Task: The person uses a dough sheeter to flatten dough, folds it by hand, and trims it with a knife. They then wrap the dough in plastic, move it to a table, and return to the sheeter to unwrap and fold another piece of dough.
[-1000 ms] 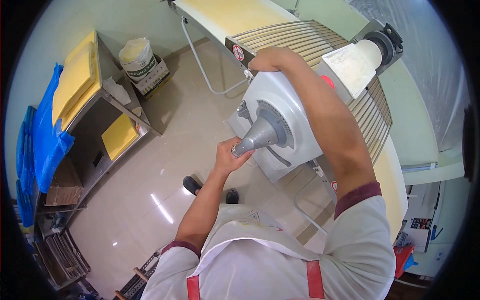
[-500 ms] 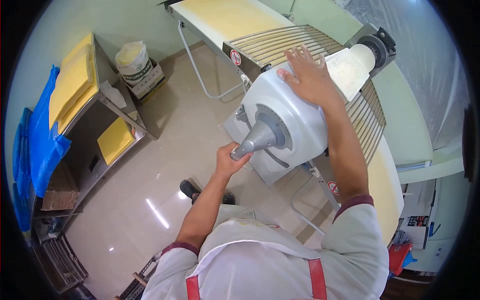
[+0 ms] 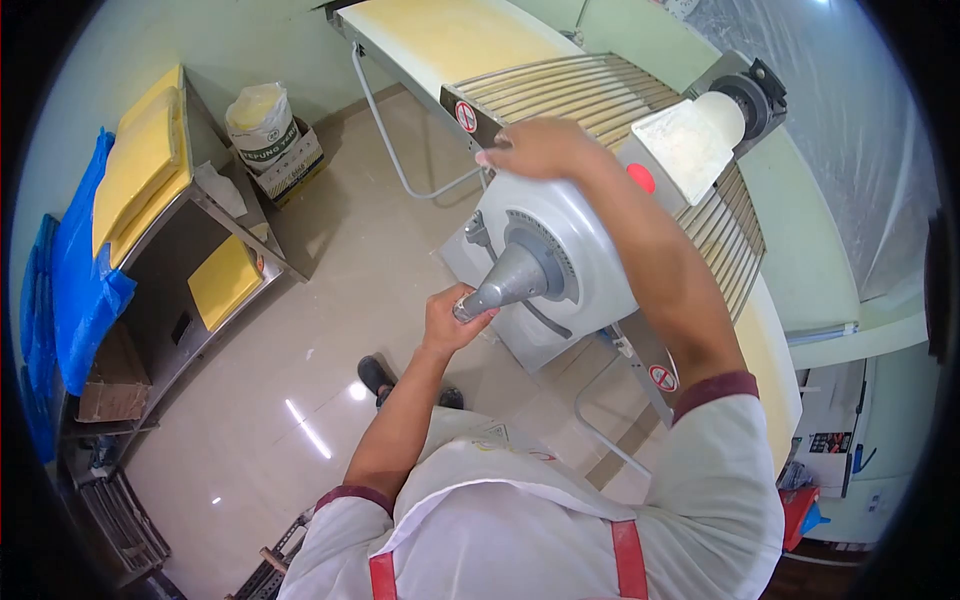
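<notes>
My left hand [image 3: 452,322] is wrapped round the grey lever handle [image 3: 505,282] on the side of a dough sheeter. Behind the lever is a round dial with a marked scale. My right hand [image 3: 538,150] is at the far left corner of the white machine housing [image 3: 590,245], palm down, its fingers extended leftward and partly hidden by the hand itself. A red button [image 3: 641,178] shows just beyond my right forearm. Metal bar guards [image 3: 560,88] rise on both sides of the housing, over the pale yellow conveyor belt [image 3: 455,38].
At left stands a metal rack [image 3: 245,235] with yellow boards [image 3: 140,165] and blue plastic sheeting [image 3: 88,270]. A white flour sack [image 3: 262,125] sits in a carton by the wall. Tubular legs [image 3: 385,145] brace the conveyor. A red container [image 3: 798,518] is at lower right.
My right hand has slid leftward from the top of the housing to its far left corner, uncovering the red button. My left hand stays on the lever handle.
</notes>
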Available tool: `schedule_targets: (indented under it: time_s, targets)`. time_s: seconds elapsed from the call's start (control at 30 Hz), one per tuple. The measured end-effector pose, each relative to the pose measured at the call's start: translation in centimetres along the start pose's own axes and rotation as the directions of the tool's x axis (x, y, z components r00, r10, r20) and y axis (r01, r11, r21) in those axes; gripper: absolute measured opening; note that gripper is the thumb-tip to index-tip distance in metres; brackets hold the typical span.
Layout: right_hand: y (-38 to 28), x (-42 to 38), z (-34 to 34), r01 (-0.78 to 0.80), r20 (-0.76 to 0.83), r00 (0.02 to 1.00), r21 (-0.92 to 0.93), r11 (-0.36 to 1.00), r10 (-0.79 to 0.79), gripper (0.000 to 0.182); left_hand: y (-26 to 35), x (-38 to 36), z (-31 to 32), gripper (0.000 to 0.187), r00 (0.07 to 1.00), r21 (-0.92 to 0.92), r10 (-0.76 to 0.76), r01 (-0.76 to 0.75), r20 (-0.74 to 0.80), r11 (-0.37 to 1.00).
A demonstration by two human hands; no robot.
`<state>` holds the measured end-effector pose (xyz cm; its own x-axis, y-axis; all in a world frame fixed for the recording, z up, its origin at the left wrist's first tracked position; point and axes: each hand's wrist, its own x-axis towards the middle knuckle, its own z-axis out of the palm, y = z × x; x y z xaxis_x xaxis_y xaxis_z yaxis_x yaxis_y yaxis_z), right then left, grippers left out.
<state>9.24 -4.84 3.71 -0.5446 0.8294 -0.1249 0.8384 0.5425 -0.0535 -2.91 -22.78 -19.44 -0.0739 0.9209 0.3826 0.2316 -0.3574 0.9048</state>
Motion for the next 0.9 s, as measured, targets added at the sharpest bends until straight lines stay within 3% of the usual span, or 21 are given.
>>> schedule_targets:
  time_s: [0.07, 0.27, 0.4, 0.5, 0.57, 0.6, 0.7, 0.8, 0.9]
  targets:
    - [-0.6, 1.6, -1.6, -0.147, 0.228, 0.961, -0.067, 0.987, 0.159, 0.07, 0.0, -0.2, 0.2, 0.022, 0.999, -0.035, -0.038, 0.038, -0.002, 0.999]
    - [-1.3, 1.2, -2.3, -0.173, 0.271, 0.945, -0.053, 0.983, 0.181, 0.076, 0.1, -0.1, -0.3, 0.026, 0.988, -0.057, -0.125, 0.13, 0.095, 0.99]
    - [-0.5, 0.6, -0.6, -0.106, 0.062, 0.992, -0.002, 0.994, 0.106, 0.071, -0.6, 0.3, -2.4, 0.042, 0.908, -0.08, -0.185, 0.231, 0.377, 0.97]
    - [-0.6, -0.5, -0.7, -0.056, 0.01, 0.998, 0.089, 0.994, 0.055, 0.061, -3.5, 2.0, -5.3, 0.056, 0.901, -0.195, 0.123, -0.044, 0.416, 0.98]
    - [-0.5, -1.0, -0.3, -0.014, -0.084, 0.996, 0.03, 0.999, 0.016, 0.058, -6.8, 3.2, -9.5, 0.061, 0.908, -0.19, 0.0, 0.088, 0.419, 0.978]
    - [-0.6, -1.0, -0.1, 0.002, -0.127, 0.992, 0.003, 1.0, -0.002, 0.056, -9.0, 3.7, -12.2, 0.055, 0.915, -0.146, -0.106, 0.175, 0.389, 0.974]
    - [-0.7, -0.2, -1.1, -0.043, -0.073, 0.996, 0.081, 0.996, 0.049, 0.052, -14.6, 7.0, -21.5, 0.041, 0.878, 0.026, -0.41, 0.417, 0.247, 0.908]
    - [-1.8, 0.5, -1.7, -0.183, -0.101, 0.974, 0.169, 0.969, 0.202, 0.046, -19.4, 11.6, -30.7, 0.035, 0.884, 0.153, -0.45, 0.431, 0.125, 0.889]
    - [-3.4, 0.9, -1.4, -0.329, -0.338, 0.866, 0.172, 0.929, 0.369, 0.04, -22.9, 18.2, -35.7, 0.032, 0.871, 0.181, -0.482, 0.462, 0.092, 0.868]
